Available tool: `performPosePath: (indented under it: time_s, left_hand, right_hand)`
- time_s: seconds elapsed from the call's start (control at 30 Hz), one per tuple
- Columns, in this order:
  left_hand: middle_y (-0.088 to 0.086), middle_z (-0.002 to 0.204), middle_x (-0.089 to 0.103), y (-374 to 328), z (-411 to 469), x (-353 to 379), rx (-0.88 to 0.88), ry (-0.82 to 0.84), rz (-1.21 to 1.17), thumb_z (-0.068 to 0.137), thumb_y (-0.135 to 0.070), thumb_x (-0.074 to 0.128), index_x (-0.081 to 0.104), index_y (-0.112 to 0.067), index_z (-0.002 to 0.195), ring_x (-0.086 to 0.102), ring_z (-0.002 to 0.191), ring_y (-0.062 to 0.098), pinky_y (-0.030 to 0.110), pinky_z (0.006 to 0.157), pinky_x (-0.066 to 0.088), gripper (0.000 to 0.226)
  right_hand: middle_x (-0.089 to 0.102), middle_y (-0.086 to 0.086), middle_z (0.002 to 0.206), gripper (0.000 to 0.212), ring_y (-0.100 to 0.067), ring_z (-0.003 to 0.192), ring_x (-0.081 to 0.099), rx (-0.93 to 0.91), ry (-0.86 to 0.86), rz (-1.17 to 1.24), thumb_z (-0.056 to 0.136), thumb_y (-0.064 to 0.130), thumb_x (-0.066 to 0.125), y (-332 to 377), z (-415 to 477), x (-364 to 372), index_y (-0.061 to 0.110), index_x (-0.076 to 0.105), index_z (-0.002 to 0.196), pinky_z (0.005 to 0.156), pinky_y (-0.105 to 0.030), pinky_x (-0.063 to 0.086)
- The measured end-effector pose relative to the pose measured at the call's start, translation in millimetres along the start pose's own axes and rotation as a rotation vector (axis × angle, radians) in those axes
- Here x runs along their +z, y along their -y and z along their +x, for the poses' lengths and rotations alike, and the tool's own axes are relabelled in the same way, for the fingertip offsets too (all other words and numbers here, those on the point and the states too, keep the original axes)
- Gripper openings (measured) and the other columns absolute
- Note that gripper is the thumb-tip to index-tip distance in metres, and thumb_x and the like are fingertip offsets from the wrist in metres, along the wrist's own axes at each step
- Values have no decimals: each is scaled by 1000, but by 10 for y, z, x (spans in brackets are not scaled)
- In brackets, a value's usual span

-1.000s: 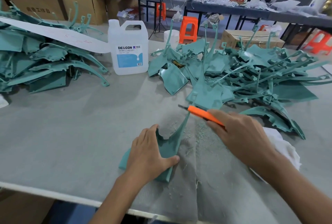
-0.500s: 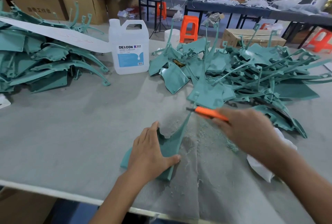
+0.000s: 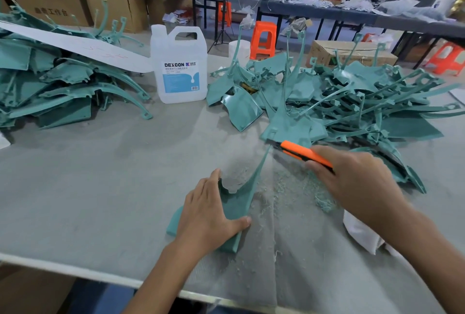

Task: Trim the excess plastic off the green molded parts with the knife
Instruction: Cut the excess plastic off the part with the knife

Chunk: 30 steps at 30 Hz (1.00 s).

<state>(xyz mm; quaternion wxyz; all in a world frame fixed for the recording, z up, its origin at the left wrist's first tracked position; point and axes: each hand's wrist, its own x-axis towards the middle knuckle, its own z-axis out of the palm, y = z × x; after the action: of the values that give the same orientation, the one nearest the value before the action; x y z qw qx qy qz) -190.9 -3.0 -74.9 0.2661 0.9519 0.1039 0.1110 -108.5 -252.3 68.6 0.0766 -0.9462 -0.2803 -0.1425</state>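
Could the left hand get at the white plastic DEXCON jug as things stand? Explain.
Probably yes. The left hand lies flat on the green molded plastic part, and only bare grey table cloth lies between it and the white plastic jug. It would have to release the part first.

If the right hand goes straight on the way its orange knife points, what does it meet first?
Probably the nearest flat green molded part, lying just beyond the blade of the orange utility knife that the right hand grips; depth is unclear.
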Motion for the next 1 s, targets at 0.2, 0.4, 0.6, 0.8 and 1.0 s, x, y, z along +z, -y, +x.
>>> performPosePath:
  time_s: [0.2,0.4,0.6,0.8,1.0]
  left_hand:
    - [-6,152,31,-3,0,0,-2,11,3,56,-86,56,0,-25,155,29,139,13,33,118,24,129]
    - [-7,151,32,-19,-3,-8,-18,20,2,57,-86,57,0,-28,154,31,138,14,33,117,25,127]
    - [-6,153,31,-16,-5,-19,-12,30,4,58,-86,57,0,-25,155,30,140,14,33,117,25,128]
    - [-7,150,32,-35,-17,-45,-40,44,-2,57,-85,58,10,-27,153,32,138,14,33,117,26,122]
    - [-13,153,24,147,-7,-263,17,188,35,55,-83,60,9,-35,153,23,143,13,34,120,20,120]
  right_hand:
    - [57,14,69,30,-5,58,56,-166,199,31,99,56,39,121,-223,149,40,62,111,52,-22,37]
    - [49,16,57,28,-11,44,51,-74,-54,64,97,44,52,-57,-129,48,27,69,112,40,-29,43]
    - [53,13,62,39,-11,46,53,-86,52,29,100,50,40,-61,-218,195,29,67,119,41,-29,45]
    - [52,14,64,31,-28,52,61,43,-126,22,93,44,56,-23,-274,126,29,70,116,40,-21,32]
    - [60,6,61,27,-15,56,59,305,-152,436,87,57,50,-93,-728,413,47,65,107,55,-32,47]
